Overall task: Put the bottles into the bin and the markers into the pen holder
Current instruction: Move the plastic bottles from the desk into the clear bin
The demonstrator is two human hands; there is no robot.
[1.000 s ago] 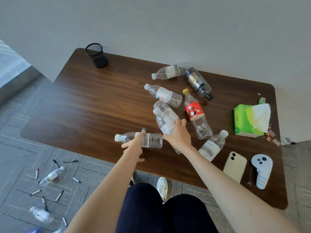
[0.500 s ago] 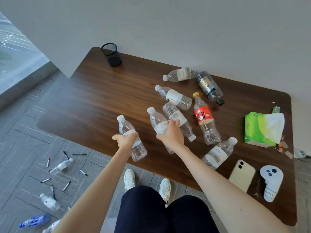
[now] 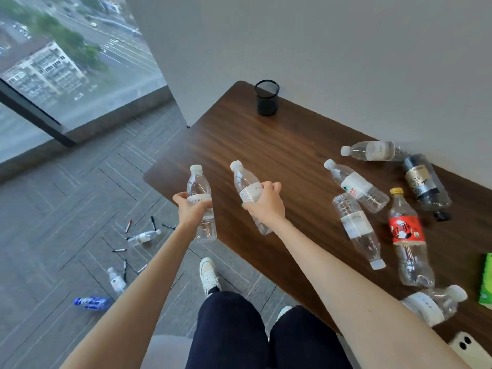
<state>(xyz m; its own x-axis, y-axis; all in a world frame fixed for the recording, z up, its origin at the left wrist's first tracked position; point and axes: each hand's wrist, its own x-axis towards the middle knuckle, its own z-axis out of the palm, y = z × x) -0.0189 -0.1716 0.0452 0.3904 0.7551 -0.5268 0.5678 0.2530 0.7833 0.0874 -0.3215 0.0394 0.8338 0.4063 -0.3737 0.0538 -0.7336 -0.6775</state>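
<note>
My left hand [image 3: 191, 209] grips a clear water bottle [image 3: 200, 187] by its middle, held up over the table's left front edge. My right hand [image 3: 266, 202] grips a second clear bottle [image 3: 242, 179], cap pointing up and away. Several more bottles lie on the wooden table [image 3: 266, 145] at the right, among them a red-labelled bottle [image 3: 406, 233] and a dark bottle [image 3: 423, 182]. A black mesh pen holder [image 3: 266, 97] stands at the table's far left corner. Markers [image 3: 129, 225] lie scattered on the floor at the left. No bin is in view.
Three bottles lie on the grey floor at the left, one with a blue label [image 3: 91, 302]. A window [image 3: 53, 62] fills the upper left. A green tissue box [image 3: 486, 280] and a phone [image 3: 466, 350] sit at the right edge. My legs and white shoes [image 3: 209, 272] are below.
Both hands have lifted their bottles off the table and carried them left. The view has swung left, bringing the window and more floor into sight.
</note>
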